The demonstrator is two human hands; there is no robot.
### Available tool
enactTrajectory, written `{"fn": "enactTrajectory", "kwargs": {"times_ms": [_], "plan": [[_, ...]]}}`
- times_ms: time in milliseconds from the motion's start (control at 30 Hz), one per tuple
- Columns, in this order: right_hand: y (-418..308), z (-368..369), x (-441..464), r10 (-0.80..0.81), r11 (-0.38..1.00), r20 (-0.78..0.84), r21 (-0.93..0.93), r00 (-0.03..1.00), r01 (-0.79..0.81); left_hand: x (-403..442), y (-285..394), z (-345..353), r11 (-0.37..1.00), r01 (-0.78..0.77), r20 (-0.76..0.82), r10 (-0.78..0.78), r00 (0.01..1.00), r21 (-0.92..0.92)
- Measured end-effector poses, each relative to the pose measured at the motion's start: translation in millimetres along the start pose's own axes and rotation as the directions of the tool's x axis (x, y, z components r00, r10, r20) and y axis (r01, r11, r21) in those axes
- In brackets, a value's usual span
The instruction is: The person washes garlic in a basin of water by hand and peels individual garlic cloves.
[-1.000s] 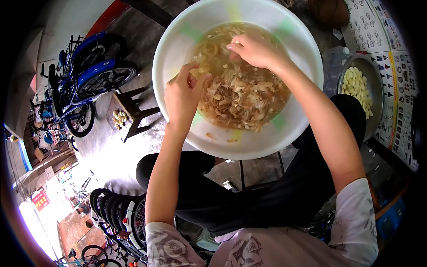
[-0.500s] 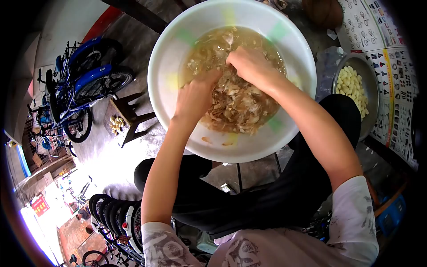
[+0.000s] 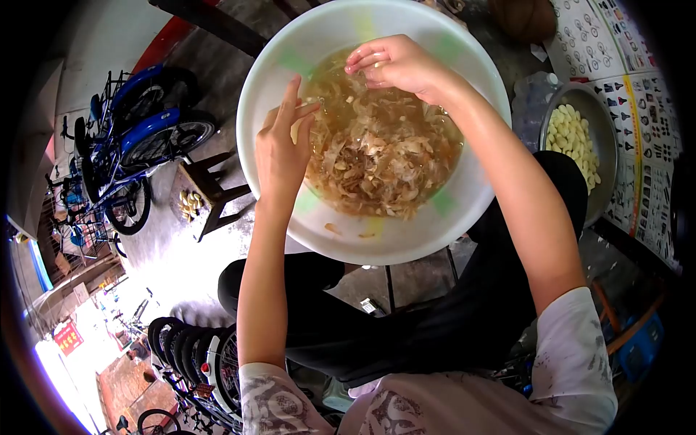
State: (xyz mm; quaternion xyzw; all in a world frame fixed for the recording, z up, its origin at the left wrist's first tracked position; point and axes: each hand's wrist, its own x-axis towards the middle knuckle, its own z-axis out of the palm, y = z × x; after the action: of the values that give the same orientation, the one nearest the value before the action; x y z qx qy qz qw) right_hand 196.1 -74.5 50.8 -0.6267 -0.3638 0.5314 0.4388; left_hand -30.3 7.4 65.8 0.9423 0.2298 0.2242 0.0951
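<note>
A large white basin with green and yellow patches stands before my knees. Cloudy brownish water fills its bottom, with a heap of wet papery garlic skins in it. Over the basin's left side, my left hand is open, its fingers spread and nothing visible in them. My right hand hangs above the far part of the water, fingers loosely curved and apart from the thumb, with nothing seen in it. To the right, a grey metal bowl holds many peeled garlic cloves.
Newspaper-like printed sheets lie under and beside the bowl. A clear plastic container sits between bowl and basin. At left are a small wooden stool with pale pieces on it and blue bicycles. Several tyres stand lower left.
Both hands have lifted out of the garlic skins and moved apart, the left to the left and the right farther up. Their fingers have opened. The basin has shifted slightly left.
</note>
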Motion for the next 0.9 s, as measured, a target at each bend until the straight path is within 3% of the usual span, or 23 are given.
{"fn": "enactTrajectory", "kwargs": {"times_ms": [67, 100, 167, 200, 233, 267, 300, 333, 367, 400, 467, 500, 533, 567, 600, 633, 667, 767, 900], "plan": [[1, 1, 1, -0.038, 0.926, 0.066, 0.379, 0.997, 0.011, 0, 0, -1, 0.975, 0.093, 0.018, -0.091, 0.996, -0.202], [1, -1, -1, -0.037, 0.823, 0.112, 0.567, 0.993, -0.033, 1, 4, -3, 0.975, 0.093, 0.017, -0.091, 0.996, -0.202], [1, -2, 0, 0.025, 0.753, 0.062, 0.656, 0.998, -0.059, 3, 13, -10, 0.934, 0.273, 0.015, -0.277, 0.961, -0.232], [1, -3, 0, 0.091, 0.672, 0.019, 0.737, 0.996, -0.076, 3, 17, -13, 0.934, 0.274, 0.015, -0.278, 0.96, -0.231], [2, -3, -1, 0.089, 0.673, 0.021, 0.736, 0.996, -0.076, 3, 19, -16, 0.897, 0.347, 0.074, -0.341, 0.937, -0.274], [4, -4, -1, 0.079, 0.776, -0.003, 0.628, 0.997, -0.06, 4, 19, -18, 0.853, 0.419, 0.133, -0.397, 0.908, -0.31], [5, -5, 0, 0.064, 0.862, -0.027, 0.505, 0.998, -0.041, 3, 16, -17, 0.855, 0.417, 0.128, -0.397, 0.909, -0.309], [7, -8, 3, 0.062, 0.862, -0.025, 0.505, 0.998, -0.04, 0, 11, -13, 0.905, 0.339, 0.071, -0.332, 0.941, -0.256], [10, -11, 6, -0.004, 0.989, 0.026, 0.145, 1.0, 0.0, -4, 7, -10, 0.944, 0.262, 0.023, -0.263, 0.965, -0.199], [6, -12, 5, -0.045, 0.97, 0.099, -0.234, 0.994, 0.068, -6, 4, -9, 0.943, 0.265, 0.024, -0.265, 0.964, -0.201], [3, -7, -1, 0.005, 0.973, 0.072, -0.232, 0.997, 0.012, -5, -1, -6, 0.998, 0.068, -0.071, -0.068, 0.995, 0.003], [0, -3, -6, 0.059, 0.974, 0.049, -0.224, 0.997, -0.047, -6, 0, -7, 0.998, 0.067, -0.071, -0.066, 0.995, 0.001], [-2, -3, -7, 0.059, 0.973, 0.047, -0.225, 0.997, -0.047, -7, 3, -8, 0.984, 0.162, 0.001, -0.163, 0.987, -0.08], [-3, -2, -8, 0.032, 0.999, 0.106, -0.042, 0.994, -0.028, -9, 5, -10, 0.953, 0.261, 0.079, -0.252, 0.965, -0.152], [-4, -3, -9, -0.003, 0.99, 0.158, 0.142, 0.987, -0.02, -8, 6, -12, 0.953, 0.262, 0.078, -0.252, 0.965, -0.154], [-7, -5, -10, -0.053, 0.982, 0.202, 0.189, 0.978, 0.014, -7, 9, -13, 0.924, 0.31, 0.1, -0.295, 0.95, -0.224], [-7, -6, -11, -0.05, 0.983, 0.199, 0.183, 0.979, 0.013, -7, 11, -14, 0.887, 0.356, 0.125, -0.334, 0.934, -0.293], [-10, -13, -15, -0.041, 0.965, 0.038, 0.259, 0.998, 0.03, -11, 2, -16, 0.895, 0.351, 0.169, -0.315, 0.934, -0.275], [-37, -29, -43, 0.076, 0.992, -0.056, 0.109, 0.996, -0.069, -9, 1, -25, 0.842, 0.397, 0.239, -0.327, 0.914, -0.366]]}}
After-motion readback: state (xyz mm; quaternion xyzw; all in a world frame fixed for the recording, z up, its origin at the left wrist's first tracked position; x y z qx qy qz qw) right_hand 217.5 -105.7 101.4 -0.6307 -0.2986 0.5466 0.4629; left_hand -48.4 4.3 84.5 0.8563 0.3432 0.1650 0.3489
